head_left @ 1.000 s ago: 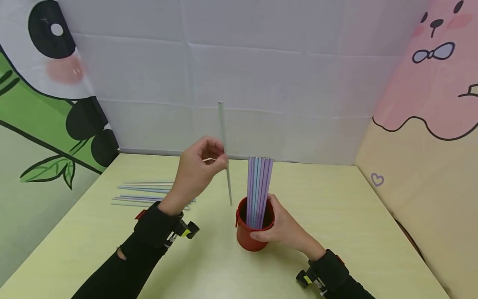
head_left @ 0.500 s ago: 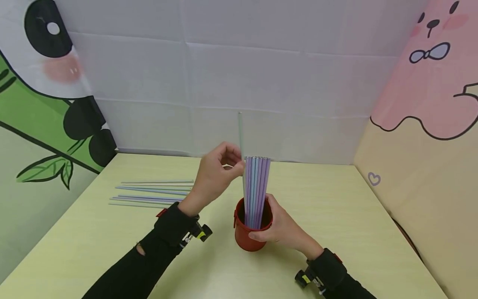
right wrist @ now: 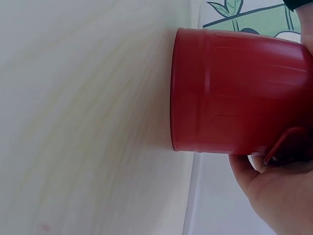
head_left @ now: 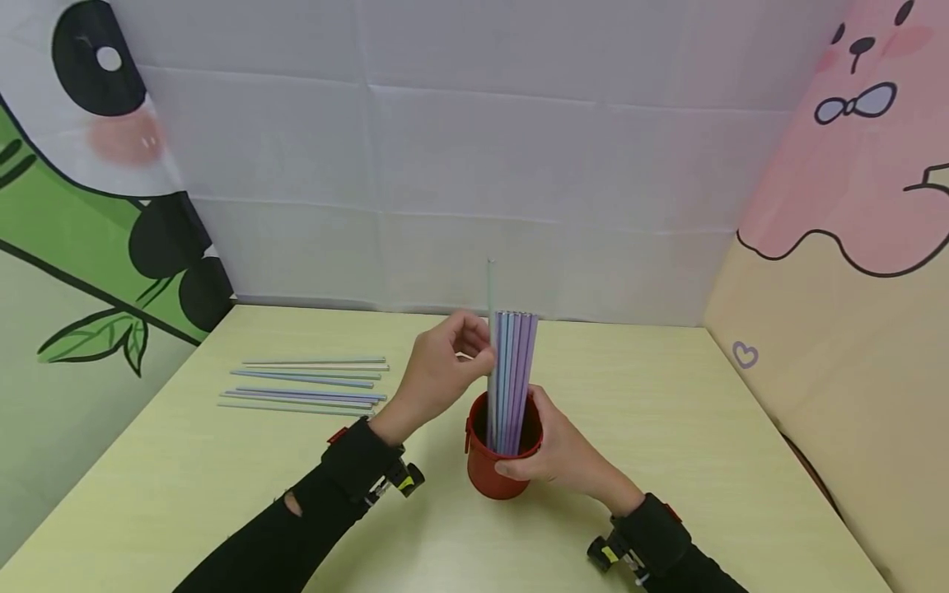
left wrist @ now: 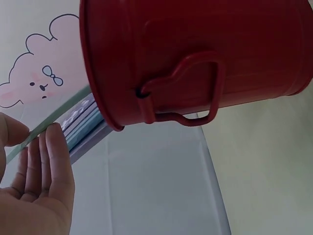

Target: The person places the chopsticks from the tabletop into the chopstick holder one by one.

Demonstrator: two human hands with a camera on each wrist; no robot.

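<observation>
My left hand (head_left: 445, 371) pinches a pale green straw (head_left: 490, 288) between thumb and fingertips. The straw stands upright with its lower part inside the red bucket (head_left: 495, 479), at the left of a bundle of purple and blue straws (head_left: 516, 371). Its top rises above the bundle. In the left wrist view, the green straw (left wrist: 58, 111) slants past the rim, and a looped handle (left wrist: 215, 88) hangs on the bucket's side. My right hand (head_left: 567, 457) grips the bucket from the right, thumb across its front; the right wrist view has fingers (right wrist: 242, 169) around the wall.
Several loose straws (head_left: 296, 393), green, blue and purple, lie side by side on the pale wooden table (head_left: 652, 412), left of the bucket. A white cloth backdrop (head_left: 474, 148) stands behind the table, with cartoon-printed panels at both sides.
My left hand has moved right and then down, bringing the green straw from beside the bucket into it. My right hand and the bucket have stayed in place.
</observation>
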